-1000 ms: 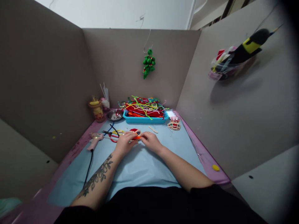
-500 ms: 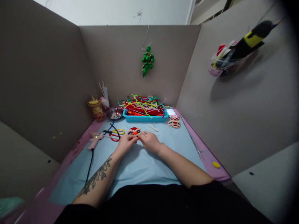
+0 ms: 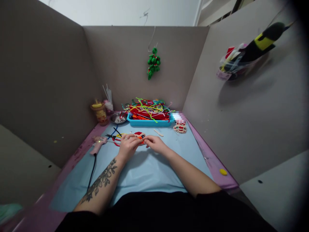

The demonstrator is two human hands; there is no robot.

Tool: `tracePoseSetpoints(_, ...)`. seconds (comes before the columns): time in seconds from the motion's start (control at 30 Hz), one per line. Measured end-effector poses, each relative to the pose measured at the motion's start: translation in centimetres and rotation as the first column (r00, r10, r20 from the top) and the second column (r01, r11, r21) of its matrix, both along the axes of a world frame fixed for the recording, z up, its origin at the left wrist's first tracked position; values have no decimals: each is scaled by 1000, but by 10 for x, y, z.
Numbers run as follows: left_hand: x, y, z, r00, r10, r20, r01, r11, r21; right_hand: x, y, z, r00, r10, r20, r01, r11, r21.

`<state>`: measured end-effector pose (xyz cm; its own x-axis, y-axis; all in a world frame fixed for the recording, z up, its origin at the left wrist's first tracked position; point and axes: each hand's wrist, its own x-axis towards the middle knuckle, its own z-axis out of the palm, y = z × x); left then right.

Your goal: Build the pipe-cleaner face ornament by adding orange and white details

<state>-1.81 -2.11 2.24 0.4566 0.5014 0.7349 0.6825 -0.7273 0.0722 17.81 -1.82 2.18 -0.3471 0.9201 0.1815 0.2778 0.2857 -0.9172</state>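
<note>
Both my hands meet over a small red, white and orange pipe-cleaner figure [image 3: 139, 135] lying on the light blue mat [image 3: 145, 170]. My left hand [image 3: 128, 145] has its fingers curled and pinches the figure's near edge. My right hand [image 3: 155, 143] is closed too, its fingertips pinching at the figure's right side, where an orange piece shows. Most of the figure is hidden by my fingers.
A blue tray [image 3: 149, 122] heaped with coloured pipe cleaners stands at the back. Beside it are a finished figure [image 3: 180, 128], a metal dish [image 3: 118, 119], a jar [image 3: 100, 113]. Scissors [image 3: 113, 137] and a pink glue gun [image 3: 98, 145] lie left. Grey partition walls enclose the desk.
My hands have shifted slightly forward and up to the figure again after drawing back a little; the fingers keep working at the same spot.
</note>
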Motion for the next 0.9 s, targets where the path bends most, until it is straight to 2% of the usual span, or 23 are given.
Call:
tracePoseSetpoints(0.1,2,0,-1,999,-30,-20,31,999,15,0,2,1,993,89,-78,-97,990,-107)
tracePoseSetpoints(0.33,-4,7,2,998,-24,53,24,1000,-13,7,6,0,982,-1,-189,-49,965,-258)
tracePoseSetpoints(0.5,-7,8,0,995,-99,6,99,995,-2,12,10,-6,974,94,-206,-166,915,-368)
tracePoseSetpoints(0.67,-8,8,-2,989,-148,-14,148,989,-26,13,7,0,965,191,-181,-249,886,-390)
tracePoseSetpoints(0.77,-7,7,-1,987,-162,-6,162,987,-22,12,5,5,961,235,-144,-271,901,-340)
tracePoseSetpoints(0.9,-7,7,0,986,-169,-1,169,985,-24,10,5,7,968,210,-134,-241,928,-285)
